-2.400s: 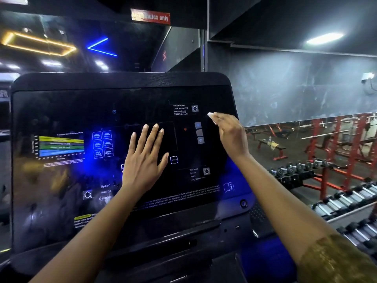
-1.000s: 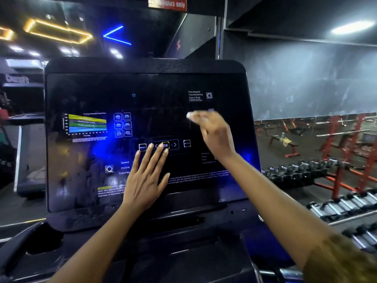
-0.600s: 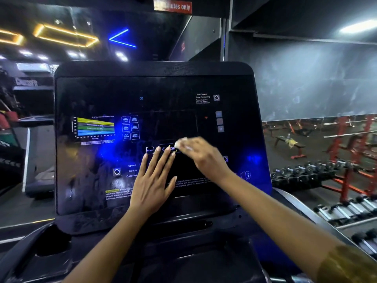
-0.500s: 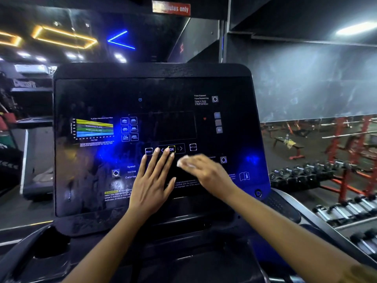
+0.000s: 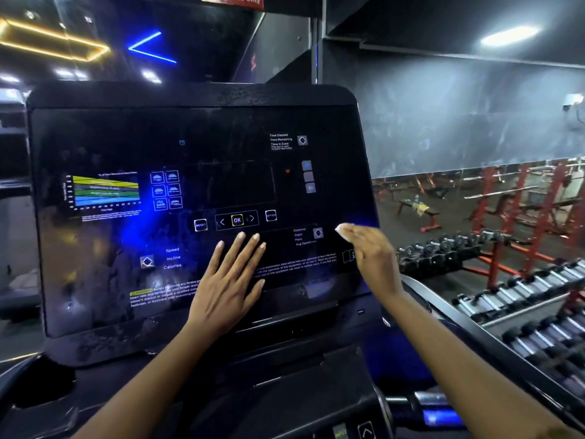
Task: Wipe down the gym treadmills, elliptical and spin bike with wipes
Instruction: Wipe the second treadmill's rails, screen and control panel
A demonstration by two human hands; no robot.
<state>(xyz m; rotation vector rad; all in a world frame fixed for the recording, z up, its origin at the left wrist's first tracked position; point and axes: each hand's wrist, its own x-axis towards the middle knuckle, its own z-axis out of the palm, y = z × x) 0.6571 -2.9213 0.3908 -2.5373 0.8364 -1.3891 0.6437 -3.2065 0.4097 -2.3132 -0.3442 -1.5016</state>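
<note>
The left hand (image 5: 228,286) lies flat and loose on the screen (image 5: 95,137) to hold it still. The right hand (image 5: 370,253) has the wipe (image 5: 341,231) under its fingertips near the screen's right edge to rub there; pinched or just pressed, I cannot tell.

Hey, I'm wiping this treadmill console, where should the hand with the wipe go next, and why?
Probably sweep the right hand and its wipe leftward along the lower part of the console, lifting the left hand clear. The wipe sits at the lower right edge, the left hand lies flat below the OK button, and the lower left looks smeared.
</note>
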